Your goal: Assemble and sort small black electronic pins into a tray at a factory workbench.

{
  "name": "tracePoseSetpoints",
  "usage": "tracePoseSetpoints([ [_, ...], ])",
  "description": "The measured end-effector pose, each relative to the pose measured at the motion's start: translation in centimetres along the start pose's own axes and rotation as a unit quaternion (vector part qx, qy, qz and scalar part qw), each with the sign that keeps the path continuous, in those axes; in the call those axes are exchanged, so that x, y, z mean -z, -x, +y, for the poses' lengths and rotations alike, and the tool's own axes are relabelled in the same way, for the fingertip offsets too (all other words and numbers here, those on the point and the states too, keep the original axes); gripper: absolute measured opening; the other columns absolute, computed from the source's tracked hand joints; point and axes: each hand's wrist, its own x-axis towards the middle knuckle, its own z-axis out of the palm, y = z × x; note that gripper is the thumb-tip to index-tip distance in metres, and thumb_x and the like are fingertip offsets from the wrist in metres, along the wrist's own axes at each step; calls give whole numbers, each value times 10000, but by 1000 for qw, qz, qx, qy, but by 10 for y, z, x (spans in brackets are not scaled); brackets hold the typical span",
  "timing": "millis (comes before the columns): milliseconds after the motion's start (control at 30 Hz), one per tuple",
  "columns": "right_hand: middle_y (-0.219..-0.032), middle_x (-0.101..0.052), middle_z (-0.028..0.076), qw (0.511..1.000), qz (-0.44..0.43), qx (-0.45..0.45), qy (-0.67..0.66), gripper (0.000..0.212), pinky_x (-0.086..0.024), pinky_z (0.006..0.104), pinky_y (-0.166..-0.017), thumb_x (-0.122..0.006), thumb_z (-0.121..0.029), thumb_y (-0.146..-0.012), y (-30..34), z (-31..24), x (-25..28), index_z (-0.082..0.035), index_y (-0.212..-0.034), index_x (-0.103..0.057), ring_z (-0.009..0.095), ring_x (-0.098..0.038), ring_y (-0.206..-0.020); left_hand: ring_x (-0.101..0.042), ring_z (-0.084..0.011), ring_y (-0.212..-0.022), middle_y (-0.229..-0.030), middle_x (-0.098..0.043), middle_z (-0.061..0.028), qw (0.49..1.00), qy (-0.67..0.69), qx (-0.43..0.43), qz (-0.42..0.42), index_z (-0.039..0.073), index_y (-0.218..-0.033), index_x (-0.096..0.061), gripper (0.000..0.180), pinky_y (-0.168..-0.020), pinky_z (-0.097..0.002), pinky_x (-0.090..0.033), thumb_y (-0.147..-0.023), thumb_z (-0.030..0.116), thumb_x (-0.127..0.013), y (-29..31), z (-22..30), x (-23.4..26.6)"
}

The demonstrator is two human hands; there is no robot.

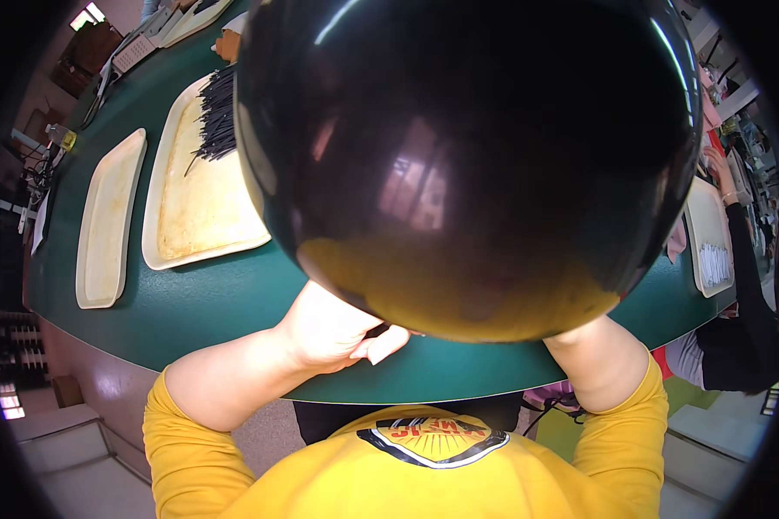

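Observation:
A large, glossy black dome-shaped thing (pixel 493 156), like a lamp shade, fills the middle of the view and covers the area before me. Just below its lower left rim, my left hand (pixel 337 329) is closed with fingers curled in. Whatever those fingers may hold is hidden by the dome. Of my right hand (pixel 584 336), only the wrist and the heel show under the lower right rim; its fingers are out of sight. Both forearms, in yellow sleeves, reach in over the near edge of the green table (pixel 459 372).
A cream tray (pixel 208 238) with a bundle of thin black strips (pixel 218 117) lies left of the dome. Farther left is a narrower cream tray (pixel 104 233). At the right, a tray (pixel 701 216) carries small white pieces (pixel 715 264), beside another person's dark sleeve (pixel 747 251).

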Motion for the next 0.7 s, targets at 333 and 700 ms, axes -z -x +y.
tracePoseSetpoints([
  [333, -872, -611, 54, 993, -118, -3, 2, 161, -440, 229, -686, -602, -24, -786, -10, -8, -7, 42, -933, -588, 84, -551, -789, -412, -99, -357, -667, -557, -108, 985, 141, 67, -72, -28, -867, -562, 95, -336, -193, -299, -837, 39, -502, -4, -13, 9],
  [700, -601, -544, 55, 991, 0, -92, 100, 182, -405, 227, -523, -416, -31, -827, -5, -4, -14, 34, -719, -547, 97, -488, -551, -475, -118, -395, -696, -561, -115, 999, 14, -43, 1, -41, -917, -540, 113, -330, -191, -305, -834, 26, -504, 4, -10, 7],
])
